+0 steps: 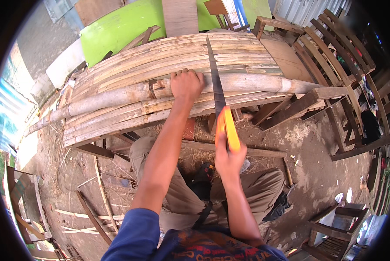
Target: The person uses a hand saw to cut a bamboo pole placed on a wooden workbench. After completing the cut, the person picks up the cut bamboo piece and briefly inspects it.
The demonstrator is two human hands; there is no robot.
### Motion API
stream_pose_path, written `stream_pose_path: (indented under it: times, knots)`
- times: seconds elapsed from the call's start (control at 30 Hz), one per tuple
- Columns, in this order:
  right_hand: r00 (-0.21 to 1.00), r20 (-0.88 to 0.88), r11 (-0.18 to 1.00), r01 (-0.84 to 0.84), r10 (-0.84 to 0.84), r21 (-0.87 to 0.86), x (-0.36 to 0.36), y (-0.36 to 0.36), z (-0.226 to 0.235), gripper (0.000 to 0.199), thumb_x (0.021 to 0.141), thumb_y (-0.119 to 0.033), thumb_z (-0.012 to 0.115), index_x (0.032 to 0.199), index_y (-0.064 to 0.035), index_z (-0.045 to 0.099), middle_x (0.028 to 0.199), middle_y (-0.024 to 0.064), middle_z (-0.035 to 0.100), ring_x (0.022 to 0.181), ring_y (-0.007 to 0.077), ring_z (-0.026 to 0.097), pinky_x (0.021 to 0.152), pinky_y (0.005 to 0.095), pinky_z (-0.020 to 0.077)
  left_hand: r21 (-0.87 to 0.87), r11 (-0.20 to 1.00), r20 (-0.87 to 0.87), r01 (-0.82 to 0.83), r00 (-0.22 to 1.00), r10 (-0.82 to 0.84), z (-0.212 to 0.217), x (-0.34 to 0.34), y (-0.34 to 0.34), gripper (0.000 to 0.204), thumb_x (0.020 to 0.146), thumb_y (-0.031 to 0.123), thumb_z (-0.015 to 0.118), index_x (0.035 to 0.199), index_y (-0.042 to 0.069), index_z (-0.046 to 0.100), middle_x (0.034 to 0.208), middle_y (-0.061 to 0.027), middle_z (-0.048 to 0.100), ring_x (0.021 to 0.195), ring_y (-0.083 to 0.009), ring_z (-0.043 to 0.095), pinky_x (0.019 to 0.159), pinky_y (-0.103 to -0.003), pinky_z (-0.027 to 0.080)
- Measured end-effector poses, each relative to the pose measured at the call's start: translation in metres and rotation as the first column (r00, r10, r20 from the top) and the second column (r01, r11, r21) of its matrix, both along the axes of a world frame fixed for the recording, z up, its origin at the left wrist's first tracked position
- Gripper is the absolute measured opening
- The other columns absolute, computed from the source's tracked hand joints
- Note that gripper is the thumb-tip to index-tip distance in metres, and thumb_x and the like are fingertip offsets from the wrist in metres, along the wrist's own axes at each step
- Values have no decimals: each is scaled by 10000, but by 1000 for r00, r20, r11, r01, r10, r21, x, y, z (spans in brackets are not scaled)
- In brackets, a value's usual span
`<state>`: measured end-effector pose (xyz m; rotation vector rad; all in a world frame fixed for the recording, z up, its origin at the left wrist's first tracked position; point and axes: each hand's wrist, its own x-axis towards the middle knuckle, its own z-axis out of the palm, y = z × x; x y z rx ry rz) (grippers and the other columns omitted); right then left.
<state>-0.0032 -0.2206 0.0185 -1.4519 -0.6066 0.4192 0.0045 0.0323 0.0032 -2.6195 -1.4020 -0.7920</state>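
Observation:
A long, thick bamboo pole (112, 96) lies crosswise along the near part of a bamboo-slat table (130, 71). My left hand (187, 85) is wrapped over the pole just left of its middle, beside a dark node. In my right hand (230, 158) is the orange-yellow handle of a handsaw (215, 78). The saw's long grey blade points away from me and crosses the pole just right of my left hand. Whether its teeth have cut into the bamboo cannot be made out.
Wooden slatted frames (334, 56) and a wooden bench (303, 102) stand at the right. Green panels (125, 32) lean behind the table. Loose bamboo strips (88, 216) lie on the dirt floor at lower left. A small wooden chair (334, 230) stands at lower right.

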Motion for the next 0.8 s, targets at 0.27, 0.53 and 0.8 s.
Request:
stream_pose_path:
  times: [0.27, 0.53, 0.8]
  knots:
    - [975, 222, 999, -21, 26, -25, -8, -8, -10, 137, 914, -84, 660, 843, 31, 636, 579, 141, 556, 495, 173, 576, 497, 346, 447, -9, 1000, -48, 26, 998, -27, 1, -2, 7, 468, 929, 325, 406, 828, 16, 741, 895, -185, 734, 850, -338, 705, 927, -491, 458]
    - [997, 61, 994, -34, 41, -100, 6, 0, 12, 205, 932, -66, 627, 764, 50, 605, 607, 114, 598, 567, 91, 526, 520, 321, 431, 80, 997, 14, -13, 1000, 12, -11, -2, 6, 456, 926, 321, 415, 822, 20, 741, 871, -177, 732, 824, -338, 704, 886, -476, 469]
    - [987, 155, 986, -19, 44, -163, 12, 18, 18, 285, 933, -184, 638, 795, 64, 617, 616, 215, 587, 524, 273, 599, 551, 406, 456, -31, 998, -107, 49, 993, -52, 7, -4, 1, 476, 953, 340, 387, 903, 19, 736, 1013, -187, 723, 999, -299, 683, 955, -487, 440]
